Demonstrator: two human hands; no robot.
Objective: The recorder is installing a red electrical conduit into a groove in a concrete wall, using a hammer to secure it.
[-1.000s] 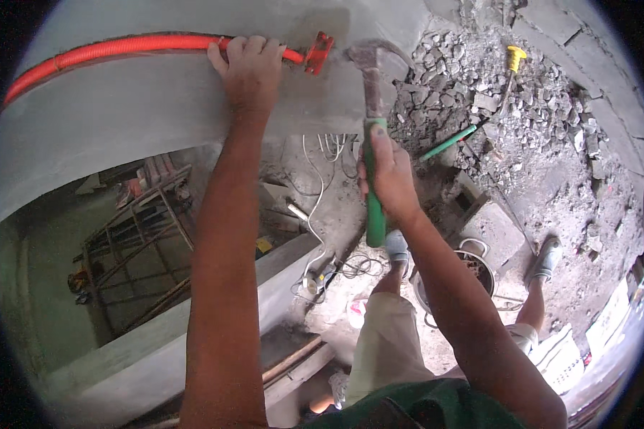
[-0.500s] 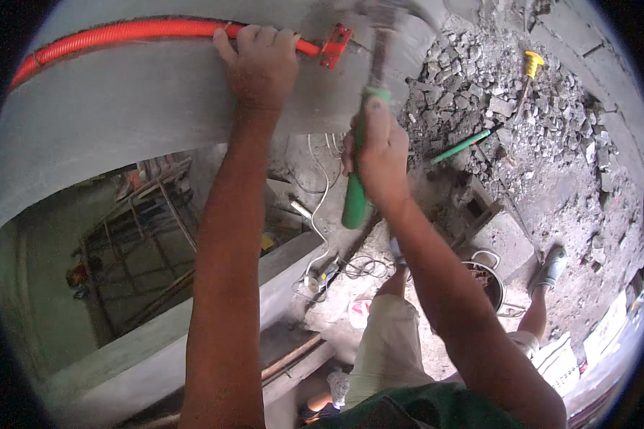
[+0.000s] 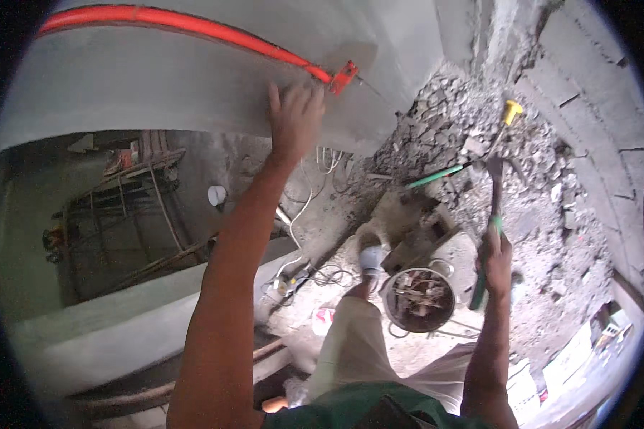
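A red corrugated conduit (image 3: 215,30) runs along a groove in the grey wall (image 3: 157,79) and ends at a small red box (image 3: 343,78). My left hand (image 3: 298,120) is just below the conduit's end, empty, with its fingers apart against or close to the wall; contact is hard to judge. Down at the right, over the rubble, my right hand (image 3: 495,259) grips the green handle of a claw hammer (image 3: 496,189). The hammer's head points up and away from me, well clear of the conduit.
Broken rubble (image 3: 444,107) covers the ground at the right, with a yellow-handled tool (image 3: 510,114) and a green rod-like tool (image 3: 436,176) on it. A pot of debris (image 3: 447,314) stands between my legs beside a concrete block (image 3: 456,250). White cable (image 3: 300,222) trails at centre.
My left hand has let go of the conduit and moved down from it. My right hand has lowered the hammer from near the red box to the right. The view has shifted.
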